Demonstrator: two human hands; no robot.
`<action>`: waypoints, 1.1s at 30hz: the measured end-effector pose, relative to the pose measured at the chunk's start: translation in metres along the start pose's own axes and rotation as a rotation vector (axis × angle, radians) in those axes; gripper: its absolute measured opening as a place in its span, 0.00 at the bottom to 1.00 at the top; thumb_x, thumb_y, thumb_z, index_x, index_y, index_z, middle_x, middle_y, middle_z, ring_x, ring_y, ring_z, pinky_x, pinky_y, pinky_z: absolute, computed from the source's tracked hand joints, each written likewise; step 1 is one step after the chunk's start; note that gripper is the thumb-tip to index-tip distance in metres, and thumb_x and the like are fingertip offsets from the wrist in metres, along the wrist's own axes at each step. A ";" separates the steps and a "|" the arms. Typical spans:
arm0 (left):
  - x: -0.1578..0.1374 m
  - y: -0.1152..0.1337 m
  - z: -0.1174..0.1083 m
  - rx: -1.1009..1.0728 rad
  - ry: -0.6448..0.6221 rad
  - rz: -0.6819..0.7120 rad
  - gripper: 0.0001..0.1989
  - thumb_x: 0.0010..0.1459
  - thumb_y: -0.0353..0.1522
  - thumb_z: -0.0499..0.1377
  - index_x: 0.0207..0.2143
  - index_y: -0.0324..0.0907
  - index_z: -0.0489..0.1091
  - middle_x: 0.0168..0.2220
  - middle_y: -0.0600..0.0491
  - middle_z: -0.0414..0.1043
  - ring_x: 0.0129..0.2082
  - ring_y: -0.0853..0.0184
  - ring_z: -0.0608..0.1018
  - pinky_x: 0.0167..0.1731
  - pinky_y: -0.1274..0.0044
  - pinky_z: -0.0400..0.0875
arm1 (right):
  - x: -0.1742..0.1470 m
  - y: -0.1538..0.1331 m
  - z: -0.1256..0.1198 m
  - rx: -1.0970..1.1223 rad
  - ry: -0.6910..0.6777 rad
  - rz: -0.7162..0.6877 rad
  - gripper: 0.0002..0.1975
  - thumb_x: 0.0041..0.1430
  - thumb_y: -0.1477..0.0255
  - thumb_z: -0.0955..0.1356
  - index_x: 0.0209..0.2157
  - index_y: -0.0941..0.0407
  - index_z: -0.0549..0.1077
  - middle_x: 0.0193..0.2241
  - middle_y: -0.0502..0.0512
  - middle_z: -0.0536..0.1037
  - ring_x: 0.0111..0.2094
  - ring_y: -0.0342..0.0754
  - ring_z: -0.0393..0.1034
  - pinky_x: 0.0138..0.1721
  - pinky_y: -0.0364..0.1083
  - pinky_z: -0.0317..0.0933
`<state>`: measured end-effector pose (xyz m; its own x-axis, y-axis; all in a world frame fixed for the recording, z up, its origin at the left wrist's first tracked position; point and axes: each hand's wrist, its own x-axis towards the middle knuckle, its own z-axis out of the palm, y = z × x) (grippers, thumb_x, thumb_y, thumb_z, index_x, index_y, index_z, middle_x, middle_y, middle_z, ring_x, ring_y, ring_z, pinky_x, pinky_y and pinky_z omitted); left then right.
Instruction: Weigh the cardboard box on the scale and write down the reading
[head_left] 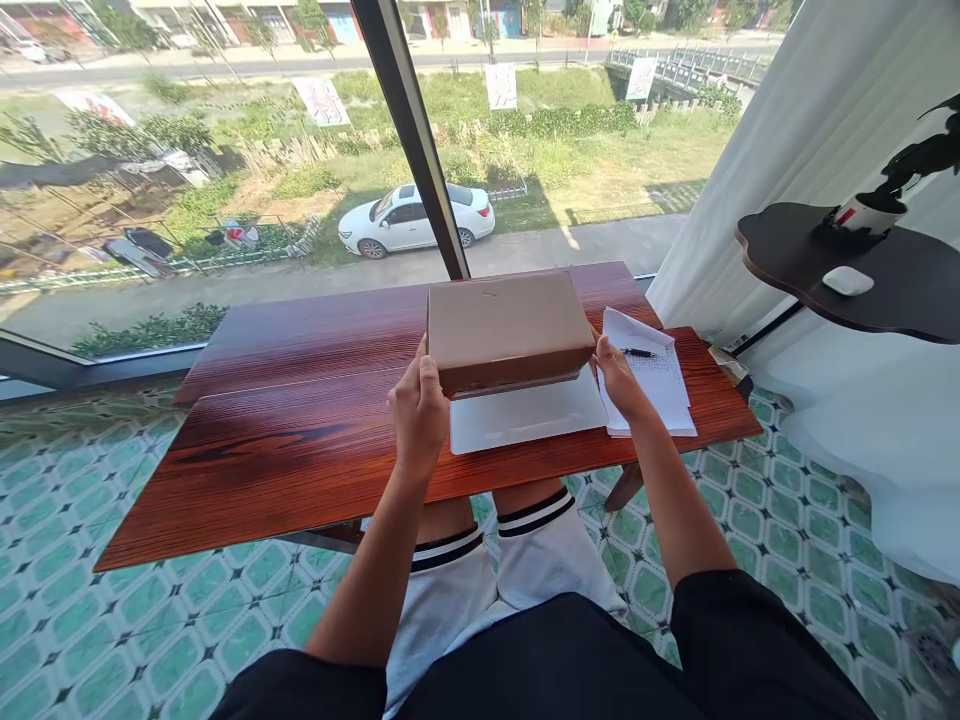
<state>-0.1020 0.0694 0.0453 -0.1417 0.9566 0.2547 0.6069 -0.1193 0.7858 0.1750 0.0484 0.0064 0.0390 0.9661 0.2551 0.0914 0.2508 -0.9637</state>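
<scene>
While both hands grip its ends, left hand (417,408) and right hand (619,378), the plain brown cardboard box (507,328) sits tilted between them, perhaps lifted, over a white sheet (525,415) on the bench (300,440).

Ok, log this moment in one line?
left hand: grips brown cardboard box | right hand: grips box | box: tilted above flat white sheet
</scene>
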 end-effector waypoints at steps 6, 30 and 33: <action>-0.001 0.009 0.016 0.004 -0.050 -0.019 0.30 0.68 0.47 0.39 0.62 0.47 0.69 0.56 0.45 0.76 0.50 0.57 0.78 0.51 0.68 0.67 | 0.001 0.021 -0.010 0.148 0.099 0.134 0.38 0.65 0.40 0.58 0.67 0.47 0.65 0.62 0.53 0.70 0.64 0.54 0.62 0.63 0.53 0.63; 0.005 0.004 0.044 0.041 -0.103 -0.014 0.30 0.69 0.45 0.39 0.64 0.48 0.66 0.59 0.47 0.74 0.50 0.57 0.78 0.46 0.71 0.67 | 0.001 0.038 -0.023 0.120 0.198 0.235 0.36 0.64 0.41 0.61 0.66 0.44 0.65 0.66 0.49 0.64 0.66 0.53 0.60 0.64 0.56 0.63; 0.005 0.002 0.045 0.055 -0.106 -0.025 0.30 0.69 0.45 0.39 0.64 0.48 0.66 0.58 0.46 0.75 0.49 0.57 0.78 0.46 0.71 0.67 | 0.001 0.037 -0.022 0.122 0.208 0.237 0.37 0.63 0.40 0.61 0.65 0.44 0.67 0.65 0.50 0.66 0.64 0.52 0.63 0.62 0.54 0.64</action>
<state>-0.0662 0.0854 0.0232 -0.0756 0.9822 0.1719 0.6463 -0.0830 0.7586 0.2002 0.0569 -0.0276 0.2480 0.9685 0.0216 -0.0633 0.0385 -0.9972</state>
